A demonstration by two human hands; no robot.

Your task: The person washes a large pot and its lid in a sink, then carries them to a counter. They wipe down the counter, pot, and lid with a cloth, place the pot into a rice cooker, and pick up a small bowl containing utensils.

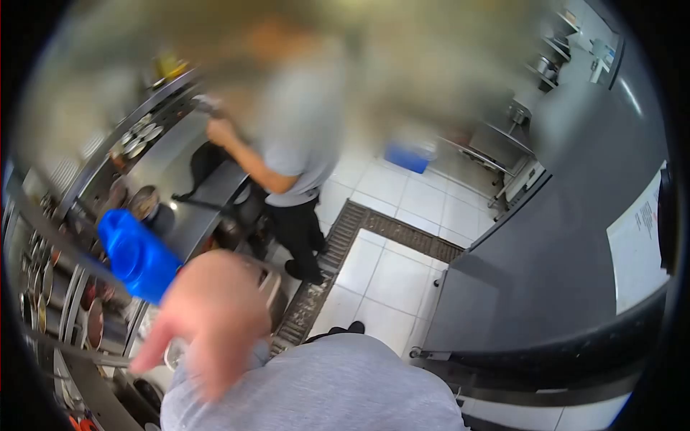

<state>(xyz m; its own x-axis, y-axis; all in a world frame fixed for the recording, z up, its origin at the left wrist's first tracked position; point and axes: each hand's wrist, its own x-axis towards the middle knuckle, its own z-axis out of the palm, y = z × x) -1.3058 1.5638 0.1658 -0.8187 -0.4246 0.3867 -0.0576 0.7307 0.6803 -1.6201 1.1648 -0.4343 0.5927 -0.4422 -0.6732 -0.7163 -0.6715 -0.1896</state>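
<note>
Blue container (136, 255) tilted, long axis upper-left to lower-right, beside left hand (208, 316).

Co-worker: a person (295, 136) in a grey short-sleeved shirt and dark trousers, standing at the steel counter (198, 215), one forearm raised.
Shelf: a steel shelf (108, 154) above the counter, round lids (144, 133) in a row on it.
Floor: white tiles (392, 276), crossed by a dark drain grate (402, 233) that bends toward the counter.
Far end: a blue crate (407, 156) on the tiles, near a steel table (496, 147).
Right side: a dark grey cabinet (568, 237) with a printed paper sheet (636, 244) on its face.
</note>
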